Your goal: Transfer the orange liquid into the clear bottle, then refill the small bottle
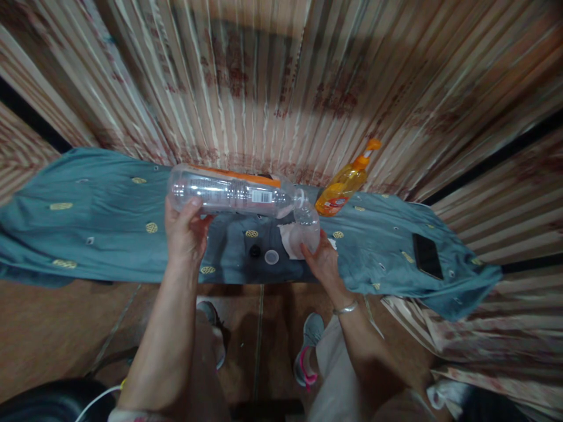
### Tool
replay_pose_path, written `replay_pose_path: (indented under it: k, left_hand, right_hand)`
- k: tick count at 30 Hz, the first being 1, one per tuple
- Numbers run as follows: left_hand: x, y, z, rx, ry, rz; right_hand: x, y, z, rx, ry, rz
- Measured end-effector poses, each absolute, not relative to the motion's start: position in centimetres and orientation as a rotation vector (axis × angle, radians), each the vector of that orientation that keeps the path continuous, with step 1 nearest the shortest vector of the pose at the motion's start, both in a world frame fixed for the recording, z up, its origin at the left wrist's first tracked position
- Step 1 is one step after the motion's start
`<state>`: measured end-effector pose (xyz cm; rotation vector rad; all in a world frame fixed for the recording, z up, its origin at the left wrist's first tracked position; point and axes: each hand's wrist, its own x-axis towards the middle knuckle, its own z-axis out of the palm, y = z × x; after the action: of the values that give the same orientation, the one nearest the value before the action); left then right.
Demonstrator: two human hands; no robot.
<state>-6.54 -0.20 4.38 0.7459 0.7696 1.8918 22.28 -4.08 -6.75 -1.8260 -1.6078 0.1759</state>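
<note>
The left hand (pixel 185 231) has its fingers closed around the base end of a large clear plastic bottle (pixel 229 192), thumb pressed on the near side of the wall. The bottle lies on its side in the air, held level above the bench (pixel 105 234), with an orange-edged label along its upper side and a barcode patch facing the camera. Its open neck points away from those fingers, toward the right hand, and meets the mouth of a small clear cup (pixel 308 225). The bottle looks almost empty; whether any liquid is passing into the cup cannot be told.

The right hand (pixel 324 261) holds the cup from below, fingers curled round its lower part, a metal bangle (pixel 346 308) on the wrist. Behind the cup, touching the right fingers' far side, lies a crumpled white tissue (pixel 288 240).

Between the two hands, on the blue-green embroidered cloth (pixel 53 223) that covers the bench, sit a small black cap (pixel 255 251) and, just beside it, a clear round lid (pixel 271 257). Beyond the right fingers stands an orange dish-soap bottle (pixel 345 184), tilted, with liquid inside. Well to the right of them lies a dark phone (pixel 427 256), face up.
</note>
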Motion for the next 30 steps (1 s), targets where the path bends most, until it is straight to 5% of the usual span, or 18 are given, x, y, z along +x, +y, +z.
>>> replay_pose_path:
  k: [30]
  left_hand:
    - [-6.26,-0.2,4.5,0.702,0.735,1.927]
  right_hand:
    - [22.25,-4.06,-6.83,-1.845,-1.592,0.177]
